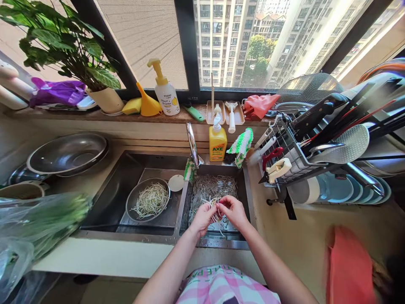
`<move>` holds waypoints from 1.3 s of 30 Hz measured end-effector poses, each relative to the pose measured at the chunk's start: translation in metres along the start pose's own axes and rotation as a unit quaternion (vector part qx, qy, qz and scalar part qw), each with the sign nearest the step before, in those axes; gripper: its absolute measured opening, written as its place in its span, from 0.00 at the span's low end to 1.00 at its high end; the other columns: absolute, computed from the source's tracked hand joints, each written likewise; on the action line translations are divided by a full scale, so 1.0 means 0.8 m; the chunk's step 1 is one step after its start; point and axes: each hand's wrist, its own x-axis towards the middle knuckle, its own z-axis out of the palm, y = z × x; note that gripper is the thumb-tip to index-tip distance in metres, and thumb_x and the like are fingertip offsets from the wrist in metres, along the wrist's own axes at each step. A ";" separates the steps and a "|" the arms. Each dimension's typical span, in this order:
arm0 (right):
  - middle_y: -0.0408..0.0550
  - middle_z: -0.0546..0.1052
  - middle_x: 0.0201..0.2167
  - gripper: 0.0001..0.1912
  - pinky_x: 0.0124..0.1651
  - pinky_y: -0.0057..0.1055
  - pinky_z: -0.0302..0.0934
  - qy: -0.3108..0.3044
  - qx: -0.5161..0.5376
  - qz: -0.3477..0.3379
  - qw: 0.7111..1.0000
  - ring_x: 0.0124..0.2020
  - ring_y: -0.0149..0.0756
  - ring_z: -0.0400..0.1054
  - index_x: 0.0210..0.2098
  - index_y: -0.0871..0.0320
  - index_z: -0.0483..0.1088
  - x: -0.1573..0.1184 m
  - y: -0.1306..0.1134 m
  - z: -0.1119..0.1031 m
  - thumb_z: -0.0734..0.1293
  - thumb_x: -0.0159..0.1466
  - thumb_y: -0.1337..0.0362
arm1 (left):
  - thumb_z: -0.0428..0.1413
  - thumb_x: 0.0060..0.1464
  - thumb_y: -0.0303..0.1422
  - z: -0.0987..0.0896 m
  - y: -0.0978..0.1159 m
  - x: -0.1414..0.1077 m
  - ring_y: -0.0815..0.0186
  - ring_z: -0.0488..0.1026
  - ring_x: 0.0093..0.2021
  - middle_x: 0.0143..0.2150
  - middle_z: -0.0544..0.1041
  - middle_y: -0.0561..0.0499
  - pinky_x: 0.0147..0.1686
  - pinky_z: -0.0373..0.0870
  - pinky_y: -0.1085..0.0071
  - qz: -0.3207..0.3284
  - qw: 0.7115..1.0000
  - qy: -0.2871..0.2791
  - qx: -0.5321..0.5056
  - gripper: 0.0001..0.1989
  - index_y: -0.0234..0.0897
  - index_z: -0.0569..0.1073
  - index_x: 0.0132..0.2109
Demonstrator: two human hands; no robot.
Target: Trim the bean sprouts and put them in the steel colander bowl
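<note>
- Here's the head view, and both hands are working low over the right basin of the steel sink [126,236]!
- The left hand [204,218] and right hand [232,211] are nearly touching, fingers pinched narrow on a tuft of bean sprouts [215,207], mostly hidden by those fingers.
- Just below, a loose heap of sprouts [213,194] fills that basin; whatever lies beneath it is hard to make out.
- Over in the left basin, a steel bowl [147,200] holds a tidier pile of sprouts [151,202].
- Between the basins rises the faucet [192,143].
- At far left, a plastic bag of greens [41,223] is cut off by the frame.
- At lower right, a pink cloth [349,266] is blurred and cut off too!
</note>
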 end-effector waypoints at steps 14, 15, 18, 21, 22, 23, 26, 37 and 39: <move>0.41 0.67 0.18 0.13 0.22 0.24 0.49 -0.036 0.000 -0.003 0.999 0.20 0.28 0.57 0.24 0.59 0.66 0.008 -0.001 -0.013 0.58 0.59 0.58 | 0.60 0.41 0.40 0.000 0.012 -0.004 0.72 0.69 0.23 0.25 0.70 0.54 0.30 0.66 0.71 -0.039 0.998 -0.038 0.028 0.17 0.33 0.67 0.36; 0.41 0.68 0.19 0.13 0.22 0.24 0.50 -0.047 0.005 -0.007 0.999 0.20 0.28 0.57 0.24 0.59 0.67 0.009 -0.001 -0.013 0.59 0.59 0.58 | 0.60 0.42 0.39 -0.001 0.013 -0.005 0.72 0.69 0.22 0.25 0.70 0.54 0.30 0.66 0.70 -0.046 0.998 -0.048 0.022 0.17 0.32 0.68 0.36; 0.42 0.69 0.20 0.12 0.23 0.24 0.52 -0.037 0.001 -0.006 0.999 0.21 0.28 0.59 0.24 0.58 0.66 0.012 0.004 -0.017 0.59 0.59 0.59 | 0.60 0.43 0.36 -0.005 0.014 -0.006 0.73 0.68 0.21 0.23 0.69 0.55 0.32 0.68 0.68 -0.057 0.996 -0.062 -0.010 0.15 0.31 0.69 0.36; 0.43 0.70 0.22 0.10 0.26 0.26 0.55 0.034 -0.027 0.008 0.999 0.23 0.30 0.62 0.30 0.58 0.66 0.015 0.006 -0.028 0.58 0.60 0.59 | 0.59 0.45 0.34 -0.010 0.016 -0.005 0.72 0.69 0.22 0.24 0.70 0.54 0.33 0.69 0.65 -0.068 0.995 -0.063 -0.039 0.13 0.31 0.69 0.37; 0.43 0.71 0.24 0.09 0.27 0.26 0.57 0.043 -0.034 0.003 0.998 0.24 0.31 0.63 0.34 0.57 0.66 0.015 0.004 -0.032 0.58 0.60 0.60 | 0.58 0.45 0.34 -0.011 0.017 -0.005 0.71 0.69 0.23 0.25 0.71 0.53 0.33 0.69 0.65 -0.071 0.995 -0.064 -0.041 0.12 0.31 0.69 0.37; 0.44 0.72 0.27 0.10 0.30 0.27 0.58 0.035 -0.043 -0.013 0.998 0.26 0.32 0.65 0.39 0.57 0.66 0.016 0.002 -0.037 0.58 0.60 0.61 | 0.58 0.46 0.34 -0.012 0.018 -0.005 0.71 0.70 0.24 0.26 0.72 0.52 0.33 0.69 0.64 -0.073 0.994 -0.066 -0.041 0.12 0.31 0.69 0.37; 0.46 0.73 0.35 0.15 0.39 0.30 0.58 -0.031 -0.104 -0.102 0.989 0.35 0.34 0.66 0.48 0.54 0.63 0.018 -0.013 -0.048 0.57 0.61 0.63 | 0.57 0.46 0.34 -0.011 0.022 -0.005 0.69 0.72 0.26 0.27 0.73 0.50 0.34 0.69 0.64 -0.080 0.994 -0.074 -0.032 0.12 0.32 0.68 0.37; 0.49 0.71 0.26 0.07 0.34 0.28 0.50 -0.062 -0.332 -0.196 0.921 0.29 0.34 0.62 0.28 0.60 0.67 0.041 -0.035 -0.040 0.58 0.57 0.70 | 0.56 0.47 0.35 -0.013 0.030 -0.007 0.59 0.75 0.32 0.34 0.76 0.44 0.33 0.69 0.61 -0.109 0.986 -0.120 -0.029 0.12 0.33 0.66 0.37; 0.46 0.70 0.25 0.06 0.32 0.27 0.51 -0.026 -0.256 -0.158 0.953 0.27 0.32 0.61 0.29 0.59 0.66 0.044 -0.029 -0.035 0.58 0.56 0.70 | 0.56 0.48 0.34 -0.014 0.031 -0.007 0.58 0.75 0.34 0.36 0.76 0.43 0.34 0.69 0.60 -0.114 0.984 -0.125 -0.047 0.11 0.32 0.66 0.37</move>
